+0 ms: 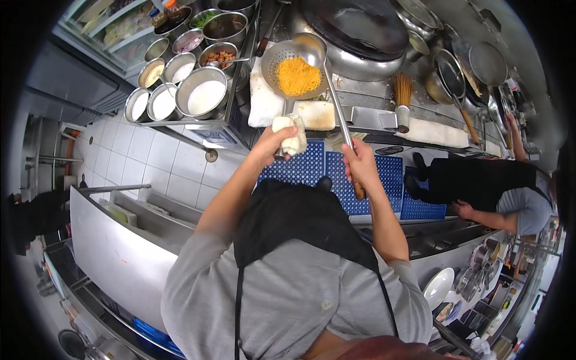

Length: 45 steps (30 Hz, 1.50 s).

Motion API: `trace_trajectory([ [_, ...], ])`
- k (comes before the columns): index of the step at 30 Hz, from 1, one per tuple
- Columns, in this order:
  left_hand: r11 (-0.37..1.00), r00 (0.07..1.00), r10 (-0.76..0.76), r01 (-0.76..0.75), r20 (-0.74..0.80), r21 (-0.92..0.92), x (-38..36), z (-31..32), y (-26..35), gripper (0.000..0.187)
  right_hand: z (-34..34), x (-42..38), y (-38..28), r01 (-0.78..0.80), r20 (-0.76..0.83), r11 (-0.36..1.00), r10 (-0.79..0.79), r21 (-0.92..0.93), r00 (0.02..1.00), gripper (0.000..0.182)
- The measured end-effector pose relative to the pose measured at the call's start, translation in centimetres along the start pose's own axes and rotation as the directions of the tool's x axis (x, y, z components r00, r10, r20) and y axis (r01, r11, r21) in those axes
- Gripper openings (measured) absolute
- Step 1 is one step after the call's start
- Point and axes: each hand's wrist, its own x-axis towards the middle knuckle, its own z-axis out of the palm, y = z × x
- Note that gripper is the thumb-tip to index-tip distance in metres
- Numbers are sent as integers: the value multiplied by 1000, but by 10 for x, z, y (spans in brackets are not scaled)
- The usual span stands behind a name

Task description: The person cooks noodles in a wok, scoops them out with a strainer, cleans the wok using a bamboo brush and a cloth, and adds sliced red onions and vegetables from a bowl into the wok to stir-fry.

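My left hand [276,144] is closed round the handle of a perforated metal strainer [272,69], with a folded pale cloth [292,135] between hand and handle. Thin yellow shreds, like fine noodles [299,77], lie heaped in the strainer. White towels [262,103] lie below and beside its bowl on the stove edge. My right hand [361,165] grips a long metal ladle [336,105] near its wooden end. The ladle's round bowl overlaps the strainer's upper right rim, just above the shreds.
A dark wok [360,27] sits on the stove ahead. Metal pots with white contents [204,97] and other ingredients stand at the left. A bamboo brush [403,99] lies on the right of the stove. Another person [498,186] in a black apron stands at the right.
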Motion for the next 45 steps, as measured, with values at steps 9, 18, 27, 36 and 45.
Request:
trace_trajectory([
  [9,923,966,257,-245,-1,298,-18,7,-6,39,8,-25,-31,63,-102,997,-67,-45,993,41],
  [18,997,996,77,-77,40,-21,-33,5,37,33,5,-40,-53,159,-138,973,-182,-165,973,53],
  [27,992,995,81,-75,61,-104,2,1,1,34,20,-19,-13,253,-167,895,-331,-367,929,52],
  [36,991,995,29,-16,96,-134,20,-24,-31,47,11,-11,5,-277,206,834,201,477,958,38],
  [45,989,998,56,-51,32,-138,5,-7,-5,35,3,-40,-37,76,-141,996,-81,-46,987,49],
])
